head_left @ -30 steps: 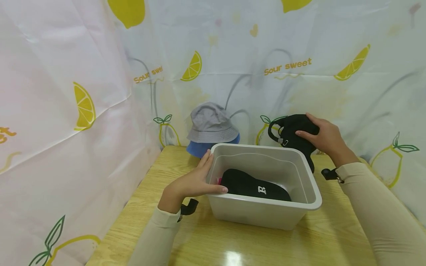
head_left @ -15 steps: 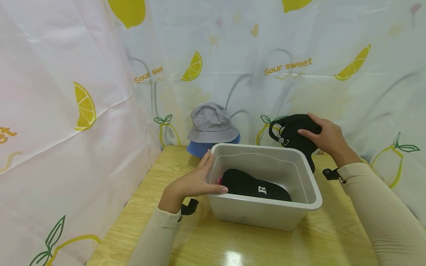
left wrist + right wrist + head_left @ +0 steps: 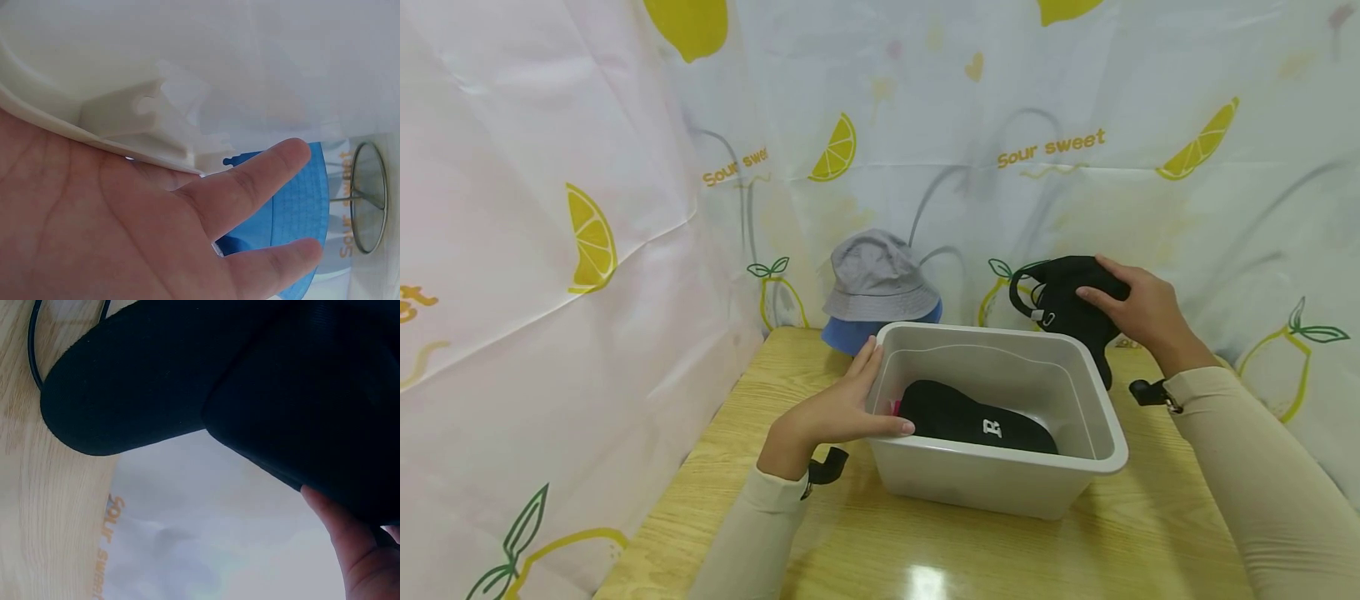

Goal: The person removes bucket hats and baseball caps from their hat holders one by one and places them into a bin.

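At the back right, behind the bin, my right hand (image 3: 1138,312) grips the crown of a black baseball cap (image 3: 1075,292), thumb on the near side. Its brim points down, and its back strap loop faces left. In the right wrist view this cap (image 3: 156,381) fills the top, with the thumb (image 3: 356,544) against its edge. My left hand (image 3: 835,408) rests against the left end of a light grey plastic bin (image 3: 970,479), thumb on the front rim, other fingers extended along the side. Inside the bin lies another black cap (image 3: 955,412) with a white letter R; something pink shows beside it.
A grey bucket hat (image 3: 876,271) sits over a blue hat (image 3: 846,335) behind the bin's left corner. A wire ring stand (image 3: 340,199) shows beyond the blue hat in the left wrist view. Lemon-print cloth (image 3: 887,100) hangs behind the wooden table (image 3: 820,550).
My right hand and the black cap have shifted slightly to the right. The left hand and bin look the same.
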Available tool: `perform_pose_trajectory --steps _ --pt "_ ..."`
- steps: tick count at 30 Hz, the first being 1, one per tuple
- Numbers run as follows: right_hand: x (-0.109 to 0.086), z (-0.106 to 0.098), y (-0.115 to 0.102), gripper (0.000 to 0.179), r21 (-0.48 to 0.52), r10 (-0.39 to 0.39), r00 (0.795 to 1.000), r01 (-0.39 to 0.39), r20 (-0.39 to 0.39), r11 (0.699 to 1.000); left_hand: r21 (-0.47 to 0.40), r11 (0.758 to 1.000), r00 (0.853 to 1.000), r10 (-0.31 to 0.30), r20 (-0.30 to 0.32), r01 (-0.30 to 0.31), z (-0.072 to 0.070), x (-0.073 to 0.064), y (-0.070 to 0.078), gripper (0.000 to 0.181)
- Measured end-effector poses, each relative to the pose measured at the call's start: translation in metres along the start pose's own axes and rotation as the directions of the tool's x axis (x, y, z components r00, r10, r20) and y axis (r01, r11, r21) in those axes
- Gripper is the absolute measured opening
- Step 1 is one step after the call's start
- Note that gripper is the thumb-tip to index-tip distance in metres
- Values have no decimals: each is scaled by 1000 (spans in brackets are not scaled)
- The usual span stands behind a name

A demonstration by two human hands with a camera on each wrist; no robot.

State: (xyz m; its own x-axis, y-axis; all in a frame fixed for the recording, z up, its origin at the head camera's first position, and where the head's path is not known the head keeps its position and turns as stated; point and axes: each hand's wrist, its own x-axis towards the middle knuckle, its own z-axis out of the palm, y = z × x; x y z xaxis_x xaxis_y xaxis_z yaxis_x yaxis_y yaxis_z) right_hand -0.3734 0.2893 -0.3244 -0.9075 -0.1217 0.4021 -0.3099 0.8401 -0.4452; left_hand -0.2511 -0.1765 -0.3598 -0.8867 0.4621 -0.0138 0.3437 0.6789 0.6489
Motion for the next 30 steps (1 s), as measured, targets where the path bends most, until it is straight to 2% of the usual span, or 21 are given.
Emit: perform_pose_trajectory --steps 15,21,30 --pt "2 -9 3 71 -32 -55 996 53 -74 998 11 1000 1000 10 -1 -10 0 1 -2 135" --pt "2 -14 1 71 -39 -52 996 49 -72 998 8 1000 1000 7 -4 -7 1 0 -3 136" --pt "4 -21 -1 68 -37 -34 992 29 -123 999 12 1000 1000 9 -8 -9 0 0 -2 135"
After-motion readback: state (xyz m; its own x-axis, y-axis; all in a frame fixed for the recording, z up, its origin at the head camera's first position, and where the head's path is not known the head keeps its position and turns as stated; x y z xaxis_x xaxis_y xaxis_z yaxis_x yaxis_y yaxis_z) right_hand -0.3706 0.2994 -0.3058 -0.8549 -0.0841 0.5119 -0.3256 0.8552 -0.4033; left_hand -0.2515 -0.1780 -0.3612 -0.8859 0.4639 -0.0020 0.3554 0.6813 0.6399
